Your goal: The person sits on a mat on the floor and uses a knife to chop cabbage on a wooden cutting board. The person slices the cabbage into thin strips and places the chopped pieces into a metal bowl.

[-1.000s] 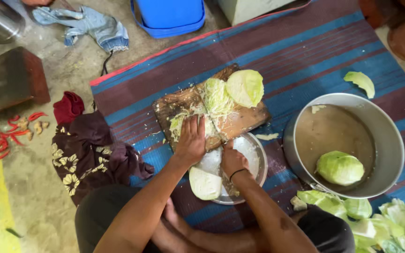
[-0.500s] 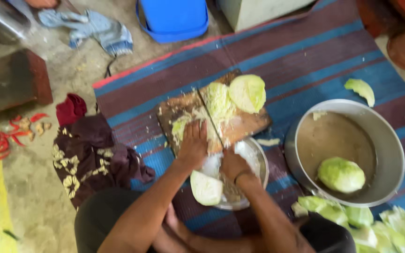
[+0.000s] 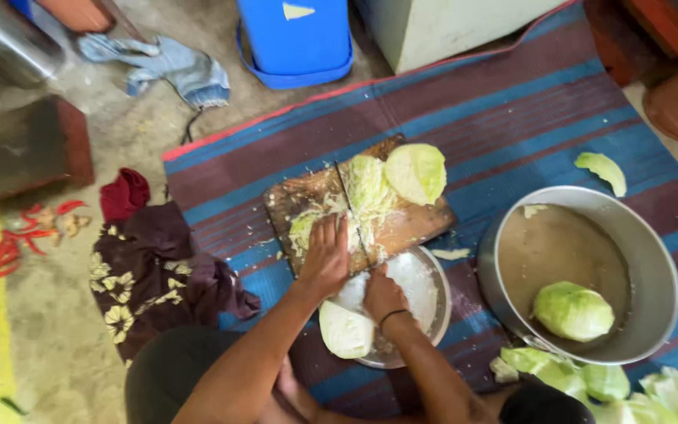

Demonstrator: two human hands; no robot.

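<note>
Cabbage work fills our view, and we take the wooden cutting board [image 3: 402, 224] on the striped mat [image 3: 527, 118] as our landmark. Our left hand [image 3: 326, 257] lies flat on the near left part of the board, fingers spread and pressed on a small heap of shredded cabbage [image 3: 304, 228], gripping nothing. Our right hand [image 3: 383, 294] sits just off the board's near edge, closed around the handle of a knife [image 3: 352, 210] whose thin blade runs up across the board's middle. On the far side of the board rests a cabbage half [image 3: 416, 173], with a cut pale section [image 3: 369, 187] just left of it beside the blade.

Touching the board's near edge, a round metal plate [image 3: 425, 290] lies under our right hand, and a cabbage wedge [image 3: 345, 330] leans over its near left rim. Right of the board stands a large metal basin [image 3: 653, 259] with a cabbage piece [image 3: 573, 311] inside. Loose green leaves [image 3: 590, 381] lie nearer to us than the basin, and one leaf [image 3: 602, 169] lies on the mat beyond it. Left of the board a dark flowered cloth [image 3: 151, 271] is bunched on the floor, with red chillies [image 3: 17, 239] further left. Beyond the board stands a blue bin [image 3: 296, 39].
</note>
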